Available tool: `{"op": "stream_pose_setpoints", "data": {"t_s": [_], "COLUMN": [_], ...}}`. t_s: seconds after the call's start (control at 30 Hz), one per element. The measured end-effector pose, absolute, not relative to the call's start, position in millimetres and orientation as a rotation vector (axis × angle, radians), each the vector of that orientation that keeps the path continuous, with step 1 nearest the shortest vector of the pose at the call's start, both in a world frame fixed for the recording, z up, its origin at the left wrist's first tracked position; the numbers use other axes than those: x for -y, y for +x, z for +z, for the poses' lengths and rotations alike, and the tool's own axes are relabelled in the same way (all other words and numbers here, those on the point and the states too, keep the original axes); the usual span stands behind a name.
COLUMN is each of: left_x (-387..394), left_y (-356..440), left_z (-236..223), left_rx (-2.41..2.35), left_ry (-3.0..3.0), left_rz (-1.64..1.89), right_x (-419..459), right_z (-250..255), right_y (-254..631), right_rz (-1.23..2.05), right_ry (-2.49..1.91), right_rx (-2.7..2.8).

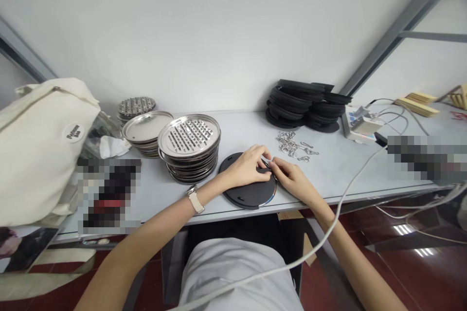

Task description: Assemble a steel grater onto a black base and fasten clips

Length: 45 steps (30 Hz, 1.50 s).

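A round black disc (251, 193) lies flat on the table in front of me, with a strip of bluish and orange colour along its lower right rim. My left hand (251, 166) rests over it, thumb and fingers closed around its right edge. Against that same edge, my right hand (292, 178) pinches with thumb and fingertips. A small dark or shiny piece shows between the fingertips, too small to name. Just beyond the hands lies a loose heap of small metal clasps and rings (288, 144).
Left of the disc stand stacks of round metal grater plates (189, 136) and plain metal plates (149, 125). Black discs (295, 101) are piled at the back right, beside a power strip (359, 126). A white cable (341, 204) crosses near my right arm. A cream bag (40, 155) stands left.
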<state>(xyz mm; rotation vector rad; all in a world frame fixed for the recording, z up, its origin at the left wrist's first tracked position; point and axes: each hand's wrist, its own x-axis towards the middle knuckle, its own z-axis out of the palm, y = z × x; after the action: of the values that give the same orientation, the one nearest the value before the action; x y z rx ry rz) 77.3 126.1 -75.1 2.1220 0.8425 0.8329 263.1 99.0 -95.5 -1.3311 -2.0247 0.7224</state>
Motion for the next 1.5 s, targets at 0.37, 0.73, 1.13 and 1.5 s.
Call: {"op": "stream_pose_setpoints", "data": {"t_s": [0.37, 0.73, 1.13, 1.5], "left_x": [-125.7, -125.2, -127.2, -128.1], "left_y": [76.5, 76.0, 76.0, 74.4], "left_z": [-70.1, -68.0, -69.4, -72.6], "left_rx": [-0.832, -0.808, -0.795, -0.895], "left_ry": [2.143, 2.091, 2.082, 2.074], "left_rz": [0.82, 0.809, 0.827, 0.855], "right_x": [-99.6, -98.4, -99.9, -100.0], "right_z": [-97.2, -95.0, -95.8, -95.7], "right_y": [265.9, 265.3, 265.9, 264.9], "right_rz": [0.744, 0.772, 0.785, 0.749], "right_ry": [-1.288, -1.279, -1.288, -1.337], "right_rx": [2.067, 2.057, 2.024, 1.94]}}
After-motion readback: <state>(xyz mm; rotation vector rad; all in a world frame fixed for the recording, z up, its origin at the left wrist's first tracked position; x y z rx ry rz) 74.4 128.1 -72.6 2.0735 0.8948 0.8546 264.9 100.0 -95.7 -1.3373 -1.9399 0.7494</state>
